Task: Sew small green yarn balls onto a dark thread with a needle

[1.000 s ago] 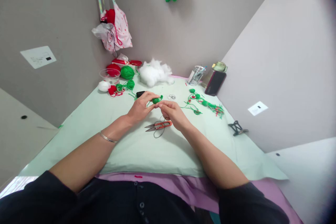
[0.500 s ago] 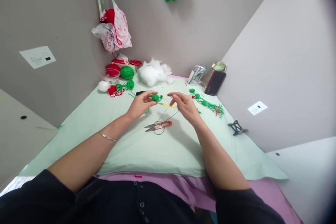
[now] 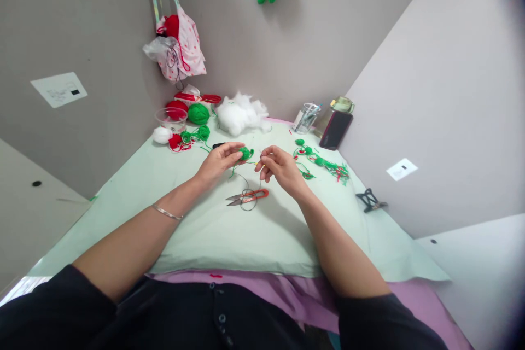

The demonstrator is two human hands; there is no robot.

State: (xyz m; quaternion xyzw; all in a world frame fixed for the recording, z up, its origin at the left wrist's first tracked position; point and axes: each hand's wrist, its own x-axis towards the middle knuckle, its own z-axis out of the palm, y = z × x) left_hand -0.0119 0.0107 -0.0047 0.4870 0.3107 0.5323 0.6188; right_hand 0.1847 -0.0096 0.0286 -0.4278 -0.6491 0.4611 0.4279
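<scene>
My left hand [image 3: 222,161] pinches a small green crocheted ball [image 3: 246,153] with a short curled tail between thumb and fingers. Close on its right, my right hand [image 3: 279,168] is closed in a pinch on a thin needle [image 3: 260,152], only its tip showing. A dark thread [image 3: 248,209] hangs below that hand and loops over the orange-handled thread snips [image 3: 248,197] on the table. A yellow crochet hook [image 3: 256,163] lies mostly hidden behind my right fingers. Green yarn trails under the ball.
White stuffing [image 3: 241,114], a green yarn ball [image 3: 198,114] and a clear tub [image 3: 171,119] stand at the back. On the right are small green crocheted pieces [image 3: 320,161], a phone [image 3: 336,130], a cup of tools [image 3: 306,118] and a black clip [image 3: 370,200].
My right hand has moved slightly left and its fingers have curled into a tighter pinch. The green ball has shifted a little right and turned in my left hand.
</scene>
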